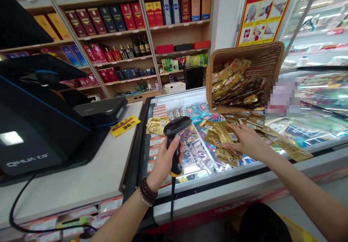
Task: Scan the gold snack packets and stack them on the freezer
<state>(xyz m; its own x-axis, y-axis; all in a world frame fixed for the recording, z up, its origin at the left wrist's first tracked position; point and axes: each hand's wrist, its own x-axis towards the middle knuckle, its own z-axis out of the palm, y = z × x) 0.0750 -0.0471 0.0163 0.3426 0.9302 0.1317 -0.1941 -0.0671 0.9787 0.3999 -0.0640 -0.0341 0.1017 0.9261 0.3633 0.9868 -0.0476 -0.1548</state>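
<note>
My left hand (166, 159), a beaded bracelet on its wrist, is wrapped round the handle of a black barcode scanner (177, 126). The scanner is upright above the glass-topped counter, its cord hanging down. My right hand (246, 140) grips the edge of a gold foil packet (225, 132) between thumb and fingers. More gold packets (295, 149) are spread loosely around and beneath that hand. A small stack of gold packets (156, 125) lies left of the scanner. Behind my right hand, a wicker basket (280, 53) is tipped toward me with many gold packets inside.
A black checkout terminal (40, 126) stands on the white counter (108, 169) at left, near a yellow price tag (125, 126). Under the glass top (199, 140) lie colourful packaged goods. Shelves of boxes and bottles (141, 46) line the back wall.
</note>
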